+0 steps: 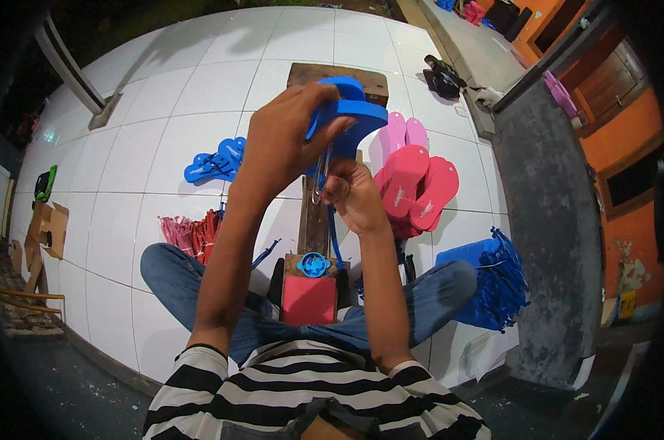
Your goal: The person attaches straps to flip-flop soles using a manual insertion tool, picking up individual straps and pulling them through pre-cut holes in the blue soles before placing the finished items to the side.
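My left hand [284, 139] grips a blue flip-flop sole [354, 110], raised over the wooden stand, with the thumb and fingers pressed against it. Another blue layer shows just behind its edge. Beneath the sole, a thin looped metal tool [320, 174] runs down between my hands. My right hand [355, 196] is closed right beside the tool, its fingertips pinched at a blue strap [335, 238] that hangs below them. The exact grip of those fingertips is partly hidden.
A wooden stand [313, 227] lies between my legs, bearing a blue round container [313, 265] and red pad [309, 299]. Blue flip-flops [216, 163] and red straps [200, 235] lie left; pink soles [420, 191] and a blue strap bundle [486, 282] lie right.
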A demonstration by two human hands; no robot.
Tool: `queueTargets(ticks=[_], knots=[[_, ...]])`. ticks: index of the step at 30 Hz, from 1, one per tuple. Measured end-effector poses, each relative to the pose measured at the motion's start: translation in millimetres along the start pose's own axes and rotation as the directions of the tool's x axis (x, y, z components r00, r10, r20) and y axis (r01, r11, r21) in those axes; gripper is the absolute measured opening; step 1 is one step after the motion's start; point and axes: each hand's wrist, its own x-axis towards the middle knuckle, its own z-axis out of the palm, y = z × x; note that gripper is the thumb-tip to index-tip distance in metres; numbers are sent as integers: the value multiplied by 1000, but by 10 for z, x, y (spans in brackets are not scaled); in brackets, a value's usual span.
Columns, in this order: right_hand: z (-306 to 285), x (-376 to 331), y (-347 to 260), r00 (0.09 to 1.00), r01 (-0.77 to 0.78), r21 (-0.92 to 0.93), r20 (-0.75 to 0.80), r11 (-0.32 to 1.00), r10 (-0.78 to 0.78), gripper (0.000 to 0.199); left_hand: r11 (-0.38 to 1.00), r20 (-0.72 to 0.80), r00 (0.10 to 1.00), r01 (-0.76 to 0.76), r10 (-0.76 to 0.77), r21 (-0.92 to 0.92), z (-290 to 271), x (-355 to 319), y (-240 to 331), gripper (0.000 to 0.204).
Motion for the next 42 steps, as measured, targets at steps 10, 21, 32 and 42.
queueTargets(ticks=[10, 21, 32, 42], knots=[[325, -522, -45, 683, 132, -907, -210, 401, -700, 23, 701, -20, 946, 224, -322, -677, 1, -589, 93, 33], [255, 24, -496, 945, 271, -518, -17, 811, -326, 41, 519, 186, 880, 416, -437, -747, 162, -422, 309, 37], [780, -914, -213, 898, 213, -592, -194, 777, -394, 31, 469, 278, 810, 539, -517, -700, -121, -1235, 821, 34], [578, -1019, 15, 890, 339, -596, -47, 728, -453, 47, 692, 480, 866, 433, -141, -577, -453, -1187, 686, 36]])
